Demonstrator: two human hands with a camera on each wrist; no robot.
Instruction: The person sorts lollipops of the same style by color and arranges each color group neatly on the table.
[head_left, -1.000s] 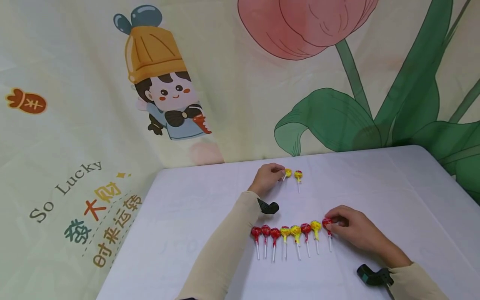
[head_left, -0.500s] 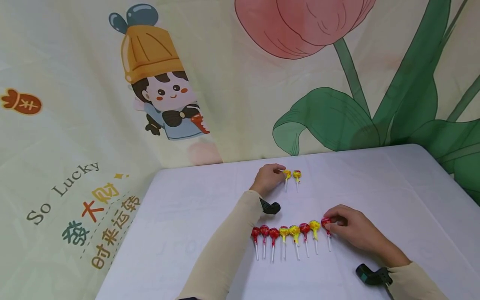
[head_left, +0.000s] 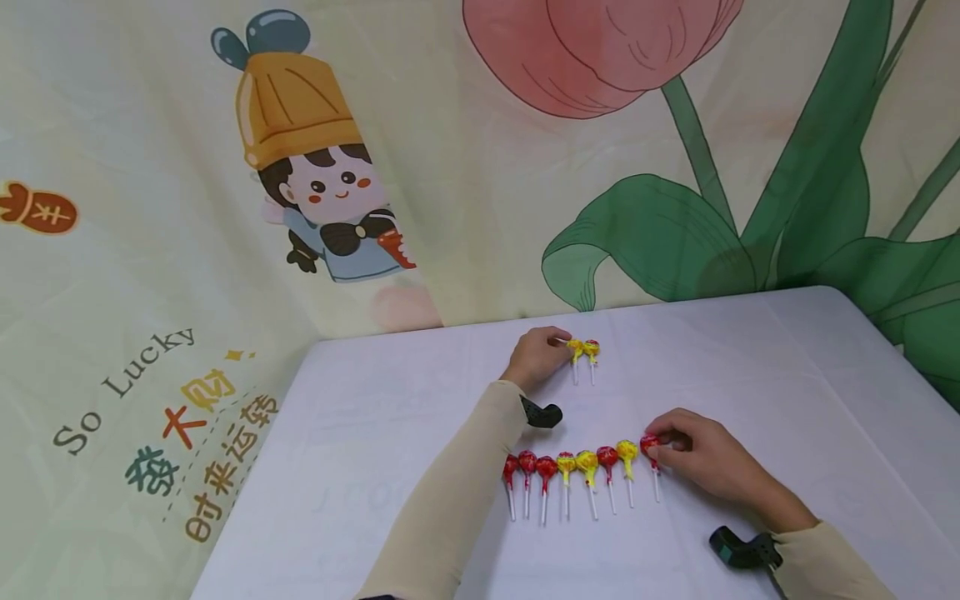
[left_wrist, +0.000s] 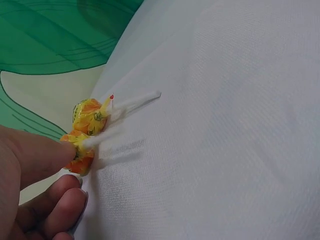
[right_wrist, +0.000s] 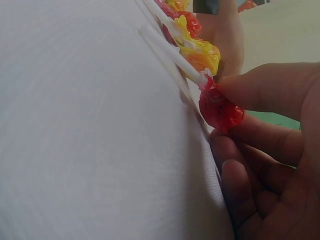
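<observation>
At the back of the table my left hand (head_left: pixel 536 358) pinches the head of a yellow lollipop (left_wrist: pixel 81 155) between thumb and fingers. A second yellow lollipop (left_wrist: pixel 91 117) lies right beside it, their wrapped heads meeting in the left wrist view. Nearer the front, my right hand (head_left: pixel 708 457) holds a red lollipop (right_wrist: pixel 220 107) by its wrapped head, at the right end of a row. That row has several red and yellow lollipops side by side, sticks toward me; a yellow lollipop (head_left: pixel 627 451) is the closest neighbour. My left sleeve partly covers the leftmost red lollipop (head_left: pixel 511 468).
A white cloth covers the table (head_left: pixel 787 375). Behind it hangs a printed backdrop (head_left: pixel 465 167) with a cartoon figure and a large flower. Black wrist cameras sit on both arms, the right one (head_left: pixel 742 550) close over the cloth.
The yellow lollipop in my left hand has turned from slanted to nearly parallel with its neighbour, and the two heads have come together. My right hand keeps its grip at the row's end.
</observation>
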